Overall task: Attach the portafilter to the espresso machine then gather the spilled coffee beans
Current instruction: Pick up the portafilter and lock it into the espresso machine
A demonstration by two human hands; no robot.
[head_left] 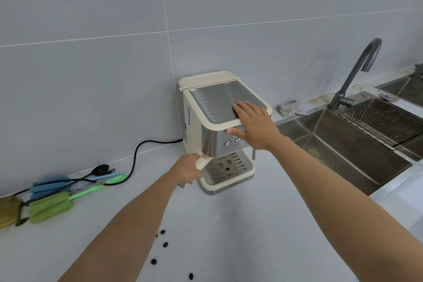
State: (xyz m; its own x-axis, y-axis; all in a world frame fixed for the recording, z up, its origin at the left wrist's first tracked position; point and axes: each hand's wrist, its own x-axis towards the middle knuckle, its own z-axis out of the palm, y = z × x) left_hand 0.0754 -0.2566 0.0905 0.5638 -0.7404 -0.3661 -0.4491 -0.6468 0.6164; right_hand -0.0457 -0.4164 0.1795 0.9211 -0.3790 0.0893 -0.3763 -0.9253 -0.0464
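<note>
Left hand (pixel 186 170) grips the portafilter handle (pixel 201 162) — right hand (pixel 254 125) steadies the espresso machine (pixel 206 103).

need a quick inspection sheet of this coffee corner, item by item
surface: pale countertop, bare around the machine.
job's things: espresso machine against the wall; cream portafilter handle at its underside, lock state hidden; five coffee beans loose on the counter.
clutter: green and blue bottle brushes, black spoon, crumpled rag.
hands: left hand closed on the portafilter handle; right hand flat on the machine's top, thumb over the front edge.
cables: black power cord runs from the machine across the brushes.
surroundings: tiled wall, steel sink and faucet to the right.
</note>
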